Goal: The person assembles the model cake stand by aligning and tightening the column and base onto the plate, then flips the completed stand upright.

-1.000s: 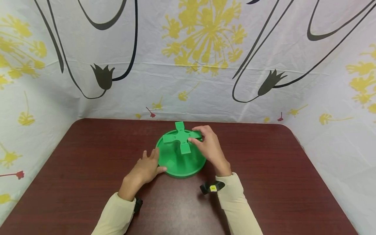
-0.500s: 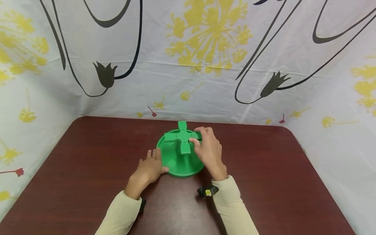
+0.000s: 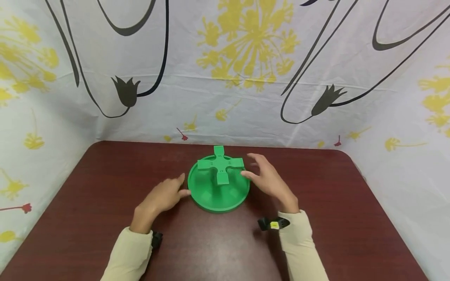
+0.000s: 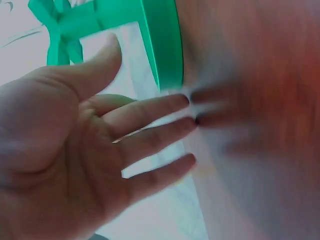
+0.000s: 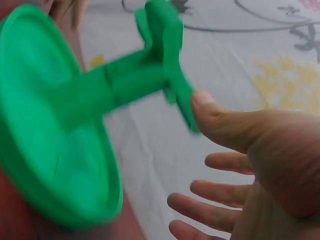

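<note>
A green round base [image 3: 218, 201] with a raised rim stands on the table. From its middle rises a thick green post [image 5: 115, 87], topped by a green four-armed cross [image 3: 221, 164] with small printed marks on its arms. My left hand [image 3: 161, 197] is just left of the base, its fingers spread; in the left wrist view the fingertips are near the tabletop beside the rim. Nothing is in that hand. On the other side, my right hand [image 3: 268, 181] holds nothing, fingers loosely bent and thumb near the cross's right arm.
The dark reddish-brown table [image 3: 105, 187] has rounded far corners. A white patterned cloth [image 3: 197, 97] hangs behind it and along both sides. A black wrist camera [image 3: 274, 223] sits at my right cuff, another [image 3: 156, 239] at my left.
My right hand has let go of the cross's right arm and moved right. My left hand has come away from the base's rim toward the left. The green piece stays in place.
</note>
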`<state>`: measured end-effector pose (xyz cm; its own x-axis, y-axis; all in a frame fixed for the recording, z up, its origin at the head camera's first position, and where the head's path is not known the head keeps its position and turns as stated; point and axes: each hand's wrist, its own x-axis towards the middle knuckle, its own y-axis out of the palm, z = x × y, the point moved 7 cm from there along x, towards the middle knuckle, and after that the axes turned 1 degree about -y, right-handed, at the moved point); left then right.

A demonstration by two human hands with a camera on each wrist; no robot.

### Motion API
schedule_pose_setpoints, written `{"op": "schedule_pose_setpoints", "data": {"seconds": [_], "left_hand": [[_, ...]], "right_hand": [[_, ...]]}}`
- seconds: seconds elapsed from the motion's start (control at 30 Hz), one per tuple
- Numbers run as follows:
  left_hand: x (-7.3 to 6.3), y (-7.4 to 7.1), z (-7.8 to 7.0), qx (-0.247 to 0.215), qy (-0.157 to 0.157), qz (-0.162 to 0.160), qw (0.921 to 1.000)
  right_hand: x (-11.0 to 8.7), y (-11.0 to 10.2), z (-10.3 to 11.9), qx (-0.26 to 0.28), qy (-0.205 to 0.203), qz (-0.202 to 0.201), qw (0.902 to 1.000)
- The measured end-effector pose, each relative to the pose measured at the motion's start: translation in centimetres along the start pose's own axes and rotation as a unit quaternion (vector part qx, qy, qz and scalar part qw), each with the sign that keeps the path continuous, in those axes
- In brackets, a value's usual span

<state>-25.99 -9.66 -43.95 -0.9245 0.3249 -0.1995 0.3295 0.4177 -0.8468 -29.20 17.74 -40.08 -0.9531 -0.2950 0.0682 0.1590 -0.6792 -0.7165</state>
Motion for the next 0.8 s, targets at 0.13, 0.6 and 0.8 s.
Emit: {"op": "schedule_pose_setpoints", "data": {"seconds": [0.13,0.6,0.8], "left_hand": [[0.7,-0.9,0.3,0.029,0.018,-0.010,0.9994],[3.9,0.7,0.2,0.000,0.069,0.079,0.9944],[4.6,1.3,0.9,-0.035,0.071,0.074,0.9941]], "right_hand": [[-0.5,0.2,-2.2,-0.008,0.002,0.062,0.9981],[-0.6,4.4,-4.6,-0.114,-0.049,0.153,0.9804],[-0.6,4.6,-4.5,-0.111,-0.056,0.136,0.9829]]}}
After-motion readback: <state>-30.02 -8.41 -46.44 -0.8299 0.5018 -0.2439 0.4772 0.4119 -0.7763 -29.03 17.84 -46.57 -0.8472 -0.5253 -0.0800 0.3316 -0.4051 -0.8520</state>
